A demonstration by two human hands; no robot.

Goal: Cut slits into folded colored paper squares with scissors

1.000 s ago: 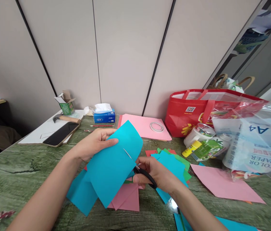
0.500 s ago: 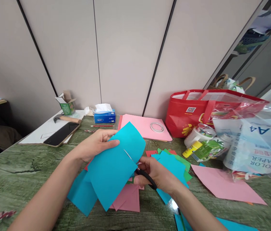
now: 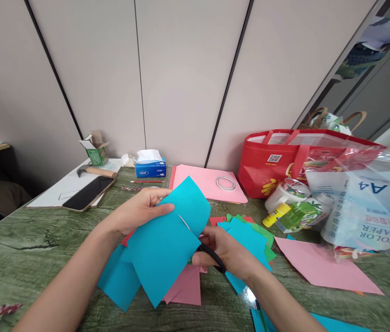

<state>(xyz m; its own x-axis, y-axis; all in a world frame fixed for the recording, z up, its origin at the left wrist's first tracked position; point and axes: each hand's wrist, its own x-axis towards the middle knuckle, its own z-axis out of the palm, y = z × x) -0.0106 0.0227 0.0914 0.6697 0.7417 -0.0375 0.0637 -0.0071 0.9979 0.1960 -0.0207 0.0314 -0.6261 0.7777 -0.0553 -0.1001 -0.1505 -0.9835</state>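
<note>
A large blue sheet of paper [image 3: 163, 249] hangs tilted above the table, pinched at its upper left edge by my left hand [image 3: 146, 210], thumb on top. My right hand [image 3: 217, 251] is closed around the black handles of a pair of scissors [image 3: 212, 254]. One silver blade lies over the sheet, which is split from its right edge to about the blade's tip. Beneath the sheet are a blue piece [image 3: 121, 281] and pink pieces [image 3: 188, 286]. Blue, green and red pieces [image 3: 245, 237] lie in a pile behind my right hand.
At the back are a tissue box [image 3: 150, 167], pink sheets [image 3: 195, 177] with a white ring of tape [image 3: 226, 183], and a red bag [image 3: 264, 161]. A phone [image 3: 89, 192] and hammer [image 3: 96, 171] lie left. Right are a yellow glue stick [image 3: 276, 215] and pink paper [image 3: 326, 267].
The blue sheet and my left hand have shifted slightly to the right. My right hand and the scissors have hardly moved.
</note>
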